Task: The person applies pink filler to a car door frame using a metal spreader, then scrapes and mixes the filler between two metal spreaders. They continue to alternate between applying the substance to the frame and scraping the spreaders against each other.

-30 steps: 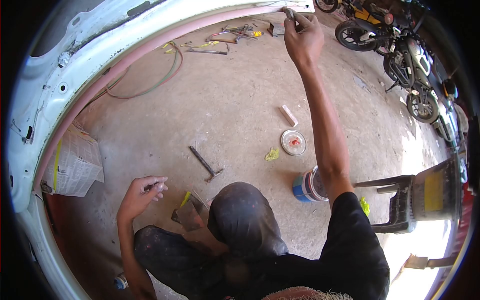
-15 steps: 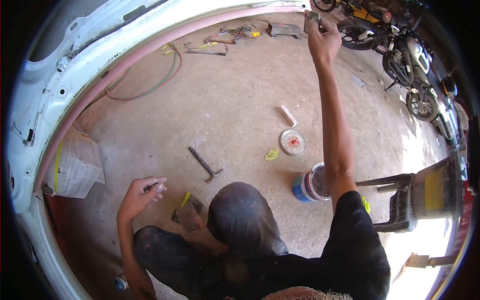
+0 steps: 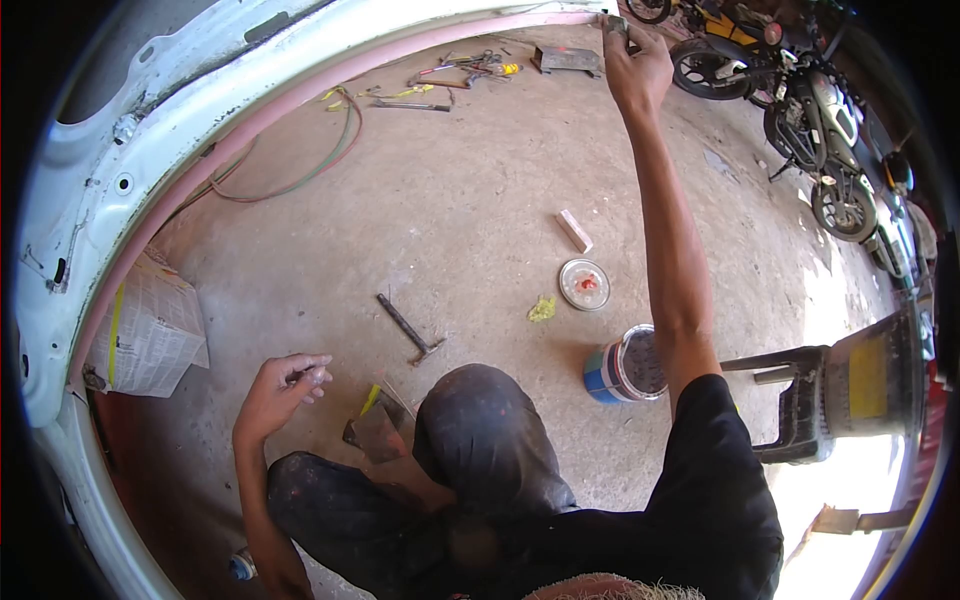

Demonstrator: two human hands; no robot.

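Observation:
At the far end of the pale vehicle panel (image 3: 225, 75) with a pink lower edge, my right hand (image 3: 640, 70) grips a small flat grey block (image 3: 614, 35) at the panel's edge. My left hand (image 3: 285, 393) hovers over the floor by my knee, its fingers curled together; whether something small is between them is too unclear to tell. Flat scraper plates (image 3: 378, 434) lie on the floor just right of it, and a hammer (image 3: 406, 328) lies further ahead.
An open paint can (image 3: 640, 365) stands right of my knee, near a round lid (image 3: 584, 285) and a small block (image 3: 574, 231). A stool (image 3: 800, 405) is at the right, motorcycles (image 3: 825, 130) behind. Hoses (image 3: 300, 180), tools (image 3: 465, 72) and a newspaper-covered object (image 3: 155, 330) are on the left.
My right hand has moved slightly left with the grey block, closer against the panel's end. My left hand has stayed almost in place.

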